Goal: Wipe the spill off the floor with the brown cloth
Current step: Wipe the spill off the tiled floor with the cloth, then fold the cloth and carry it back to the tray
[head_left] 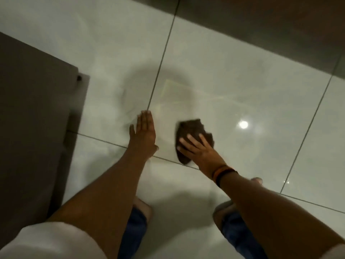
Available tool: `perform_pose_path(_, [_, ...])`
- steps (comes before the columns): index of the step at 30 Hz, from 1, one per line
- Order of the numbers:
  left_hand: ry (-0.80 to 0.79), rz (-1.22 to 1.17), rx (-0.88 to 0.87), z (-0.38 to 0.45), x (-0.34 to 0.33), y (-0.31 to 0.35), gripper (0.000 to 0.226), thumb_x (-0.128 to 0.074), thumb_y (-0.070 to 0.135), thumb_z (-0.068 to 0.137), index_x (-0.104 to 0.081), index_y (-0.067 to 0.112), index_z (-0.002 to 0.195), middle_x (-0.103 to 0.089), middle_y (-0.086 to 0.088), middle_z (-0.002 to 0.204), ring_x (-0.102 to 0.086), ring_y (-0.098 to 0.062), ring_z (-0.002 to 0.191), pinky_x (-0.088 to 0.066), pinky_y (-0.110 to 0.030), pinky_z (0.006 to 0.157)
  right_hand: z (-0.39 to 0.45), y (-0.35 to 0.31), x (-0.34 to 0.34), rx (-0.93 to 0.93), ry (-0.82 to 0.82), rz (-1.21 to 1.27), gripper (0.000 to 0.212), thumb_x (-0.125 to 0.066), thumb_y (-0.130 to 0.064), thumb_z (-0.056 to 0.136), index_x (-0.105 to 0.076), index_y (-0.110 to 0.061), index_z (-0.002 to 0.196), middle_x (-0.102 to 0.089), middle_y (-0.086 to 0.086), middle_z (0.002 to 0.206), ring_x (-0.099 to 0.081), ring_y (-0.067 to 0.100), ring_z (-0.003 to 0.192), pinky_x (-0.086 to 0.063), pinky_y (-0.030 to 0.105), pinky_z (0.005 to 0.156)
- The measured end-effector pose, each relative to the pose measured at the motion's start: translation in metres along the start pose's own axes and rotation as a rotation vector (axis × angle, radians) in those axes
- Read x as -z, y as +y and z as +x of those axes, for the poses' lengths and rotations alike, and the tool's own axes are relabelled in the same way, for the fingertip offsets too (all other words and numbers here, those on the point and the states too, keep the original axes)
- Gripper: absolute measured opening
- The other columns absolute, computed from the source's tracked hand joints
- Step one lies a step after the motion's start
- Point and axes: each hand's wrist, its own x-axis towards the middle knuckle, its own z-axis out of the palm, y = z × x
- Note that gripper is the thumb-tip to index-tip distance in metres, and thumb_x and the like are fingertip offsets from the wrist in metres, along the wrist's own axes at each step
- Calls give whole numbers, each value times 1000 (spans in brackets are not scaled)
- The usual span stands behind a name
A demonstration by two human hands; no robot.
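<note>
We were mid-wipe: our right hand (200, 148) pressed flat on the brown cloth (192, 137), left hand (143, 133) open, empty, on the floor (242, 81); next, sweep toward ten o'clock

cloth (192, 136) on floor (233, 75), right of left hand (143, 133)

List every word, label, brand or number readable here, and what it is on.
None: no readable text anywhere.
Brown cloth, under the right hand: no label shows.
Wristbands: plain, no lettering visible.
Grey cabinet and floor tiles: unmarked.
</note>
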Motion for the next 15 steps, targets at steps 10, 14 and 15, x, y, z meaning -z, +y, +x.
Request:
perform_pose_path(10, [-275,-760,164,-173,78,1,74,-55,52,100,-32,18,161,-40,-9,165,-41,-25,150,-33,-30,117,-123,-28,171,-761,31,1224,26,-50,-8,101,-62,-16,123,-69,9,110,-64,31,106,-53,36,85])
perform_pose_path(14, [-236,-1084,155,-238,167,24,85,-52,76,88,-44,25,156,-47,-2,161,-48,-23,145,-35,-38,121,-132,-74,304,-786,133,1911,35,-41,-15,95,-63,-7,120,-65,18,115,-60,34,109,-51,44,90])
perform_pose_path(15, [-250,-1192,148,-250,187,26,88,-52,81,83,-48,28,153,-52,-1,158,-53,-21,139,-40,-41,119,-132,-84,330,-779,143,2032,38,-40,-23,94,-63,-7,120,-65,22,117,-61,36,110,-51,49,96])
